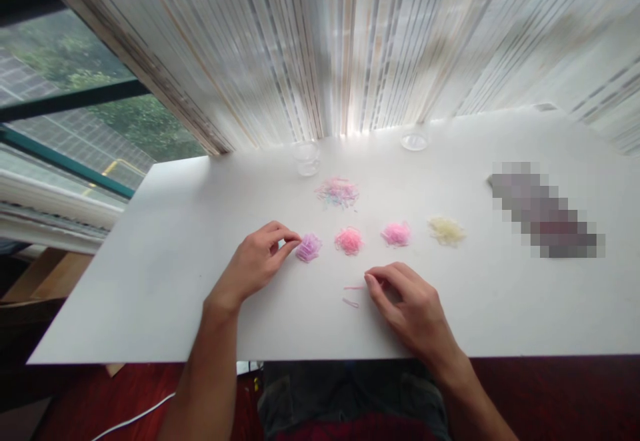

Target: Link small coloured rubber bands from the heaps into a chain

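My left hand [260, 256] is closed in a pinch, its fingertips touching the left edge of a purple pile [309, 248] of small, thin, band-like pieces. Whatever lies between those fingertips is too small to make out. Thumb and forefinger of my right hand [407, 304] are pressed together low over the table. Just left of them lies a thin pink strip [353, 288]; whether they grip its end I cannot tell. Below it is a pale pink-purple loop-like strip [351, 303]. To the right of the purple pile sit a coral-pink pile [349, 241], a pink pile [397, 234] and a pale yellow pile [447, 231].
A mixed-colour pile [338, 192] lies behind the row on the white table [165, 281]. Farther back stand a clear cup [307, 161] and a clear shallow dish [414, 141]. A blurred-out object [547, 214] lies at right. Striped curtains [340, 48] hang along the back edge.
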`<state>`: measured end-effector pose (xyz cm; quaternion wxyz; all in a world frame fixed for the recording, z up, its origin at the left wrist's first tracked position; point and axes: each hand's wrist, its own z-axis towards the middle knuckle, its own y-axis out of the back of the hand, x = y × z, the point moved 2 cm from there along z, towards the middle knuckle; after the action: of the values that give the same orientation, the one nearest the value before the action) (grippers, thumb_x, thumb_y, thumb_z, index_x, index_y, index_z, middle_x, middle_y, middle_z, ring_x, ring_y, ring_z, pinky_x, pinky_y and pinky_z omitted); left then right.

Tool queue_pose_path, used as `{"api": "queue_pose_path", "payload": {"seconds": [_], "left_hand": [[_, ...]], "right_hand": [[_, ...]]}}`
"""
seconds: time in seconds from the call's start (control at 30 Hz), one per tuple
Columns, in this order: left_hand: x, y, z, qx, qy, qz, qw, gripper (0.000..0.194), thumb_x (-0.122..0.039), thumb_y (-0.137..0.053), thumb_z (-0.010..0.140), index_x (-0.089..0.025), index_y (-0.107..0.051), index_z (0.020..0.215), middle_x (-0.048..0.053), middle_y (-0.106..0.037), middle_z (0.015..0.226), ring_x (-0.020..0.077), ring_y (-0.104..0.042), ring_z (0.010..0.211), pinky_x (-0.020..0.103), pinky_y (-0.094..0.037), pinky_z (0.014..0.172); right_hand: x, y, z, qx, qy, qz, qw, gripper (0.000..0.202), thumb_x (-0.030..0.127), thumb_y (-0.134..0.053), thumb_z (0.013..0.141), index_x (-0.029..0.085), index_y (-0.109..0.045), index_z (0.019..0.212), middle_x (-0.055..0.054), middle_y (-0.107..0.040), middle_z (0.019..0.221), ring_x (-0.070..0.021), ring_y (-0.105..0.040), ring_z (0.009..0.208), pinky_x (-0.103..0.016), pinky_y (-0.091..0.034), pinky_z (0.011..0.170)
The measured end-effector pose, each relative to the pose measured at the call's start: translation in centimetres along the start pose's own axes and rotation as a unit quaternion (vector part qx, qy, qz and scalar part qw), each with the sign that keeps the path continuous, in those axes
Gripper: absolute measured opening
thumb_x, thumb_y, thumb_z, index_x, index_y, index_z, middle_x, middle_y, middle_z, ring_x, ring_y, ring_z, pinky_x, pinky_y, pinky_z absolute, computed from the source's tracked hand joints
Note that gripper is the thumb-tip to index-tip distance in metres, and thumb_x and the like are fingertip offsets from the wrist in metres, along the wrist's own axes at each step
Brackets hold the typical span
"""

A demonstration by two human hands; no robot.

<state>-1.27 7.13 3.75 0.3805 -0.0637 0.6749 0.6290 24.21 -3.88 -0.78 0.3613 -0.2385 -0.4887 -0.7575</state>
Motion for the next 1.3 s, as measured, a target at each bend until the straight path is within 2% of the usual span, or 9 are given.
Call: {"api": "queue_pose_path", "payload": {"seconds": [0.23, 0.4, 0.6, 0.73, 0.8, 0.93, 1.0, 1.13, 1.3], "left_hand": [[0.3, -0.2, -0.1, 0.013, 0.005, 0.007, 1.0, 0.022, -0.038, -0.059, 0.099, -0.024, -0.076, 0.1, 0.002, -0.07, 0.098, 0.014, -0.058, 0.071, 0.029, -0.047, 0.072], [0.5, -0.3, -0.1, 0.002, -0.004, 0.026, 1.0, 0.023, -0.036, -0.058, 0.099, -0.023, -0.078, 0.101, 0.003, -0.07, 0.096, 0.0135, -0.057, 0.069, 0.028, -0.048, 0.071], [0.2, 0.1, -0.4, -0.049, -0.018, 0.011, 0.999, 0.021, -0.034, -0.062, 0.099, -0.024, -0.08, 0.106, 0.003, -0.071, 0.097, 0.0118, -0.058, 0.068, 0.026, -0.049, 0.07], [-1.0, 0.0, -1.5, -0.092, -0.026, 0.014, 0.995, 0.021, -0.031, -0.061, 0.101, -0.023, -0.079, 0.108, 0.003, -0.07, 0.096, 0.0116, -0.06, 0.069, 0.025, -0.049, 0.067], [-2.0, -0.8, -2.4, -0.078, -0.038, 0.01, 0.996, 0.02, -0.031, -0.06, 0.102, -0.023, -0.077, 0.11, 0.003, -0.07, 0.098, 0.0111, -0.059, 0.067, 0.025, -0.049, 0.065], [-4.2, -3.5, -4.1, 0.017, -0.068, 0.006, 0.997, 0.022, -0.029, -0.065, 0.099, -0.026, -0.073, 0.119, 0.002, -0.071, 0.107, 0.0121, -0.063, 0.071, 0.026, -0.053, 0.068], [-4.8, -4.9, -4.5, 0.045, -0.079, 0.01, 0.996, 0.024, -0.029, -0.067, 0.098, -0.027, -0.071, 0.121, 0.002, -0.072, 0.108, 0.0137, -0.067, 0.075, 0.026, -0.054, 0.068], [-5.2, -6.7, -4.3, 0.029, -0.091, 0.026, 0.995, 0.016, -0.026, -0.063, 0.1, -0.025, -0.073, 0.112, 0.001, -0.072, 0.101, 0.0151, -0.07, 0.079, 0.026, -0.055, 0.07], [-5.1, -7.5, -4.0, -0.004, -0.113, 0.038, 0.993, 0.012, -0.022, -0.06, 0.102, -0.023, -0.072, 0.103, 0.001, -0.071, 0.096, 0.0152, -0.069, 0.077, 0.026, -0.053, 0.068]], "right_hand": [[0.0, 0.0, 0.0, 0.007, 0.01, -0.007, 1.0, 0.01, 0.019, -0.059, 0.101, 0.02, -0.067, 0.095, -0.002, -0.067, 0.083, -0.0164, -0.063, 0.076, -0.029, -0.051, 0.072], [0.1, 0.0, 0.1, 0.007, 0.012, -0.006, 1.0, 0.01, 0.019, -0.058, 0.101, 0.021, -0.067, 0.096, -0.003, -0.068, 0.083, -0.0174, -0.064, 0.076, -0.031, -0.052, 0.072], [0.1, 0.0, 0.0, 0.012, 0.01, -0.006, 1.0, 0.011, 0.02, -0.057, 0.101, 0.022, -0.067, 0.096, -0.004, -0.068, 0.084, -0.0184, -0.065, 0.076, -0.032, -0.053, 0.072], [0.1, 0.0, 0.0, 0.012, 0.008, -0.003, 1.0, 0.011, 0.019, -0.057, 0.101, 0.022, -0.067, 0.097, -0.004, -0.068, 0.084, -0.0184, -0.065, 0.077, -0.032, -0.053, 0.072], [0.0, 0.0, 0.0, 0.018, 0.011, -0.004, 1.0, 0.011, 0.018, -0.057, 0.101, 0.022, -0.067, 0.098, -0.004, -0.068, 0.085, -0.0185, -0.065, 0.078, -0.032, -0.053, 0.072], [0.1, 0.0, 0.1, 0.036, 0.03, -0.008, 0.999, 0.013, 0.014, -0.057, 0.098, 0.022, -0.067, 0.1, -0.004, -0.067, 0.087, -0.0195, -0.064, 0.082, -0.034, -0.053, 0.075], [0.1, -0.1, 0.2, 0.049, 0.038, -0.016, 0.998, 0.015, 0.012, -0.058, 0.095, 0.022, -0.067, 0.101, -0.004, -0.067, 0.088, -0.0205, -0.063, 0.084, -0.035, -0.053, 0.076], [0.2, -0.5, 0.2, 0.063, 0.046, -0.06, 0.995, 0.014, 0.011, -0.062, 0.091, 0.022, -0.067, 0.097, -0.004, -0.066, 0.086, -0.0216, -0.06, 0.082, -0.036, -0.051, 0.074], [0.1, -0.8, 0.2, 0.064, 0.054, -0.097, 0.992, 0.01, 0.012, -0.061, 0.093, 0.021, -0.065, 0.09, -0.003, -0.065, 0.083, -0.021, -0.059, 0.079, -0.035, -0.05, 0.073]]}}
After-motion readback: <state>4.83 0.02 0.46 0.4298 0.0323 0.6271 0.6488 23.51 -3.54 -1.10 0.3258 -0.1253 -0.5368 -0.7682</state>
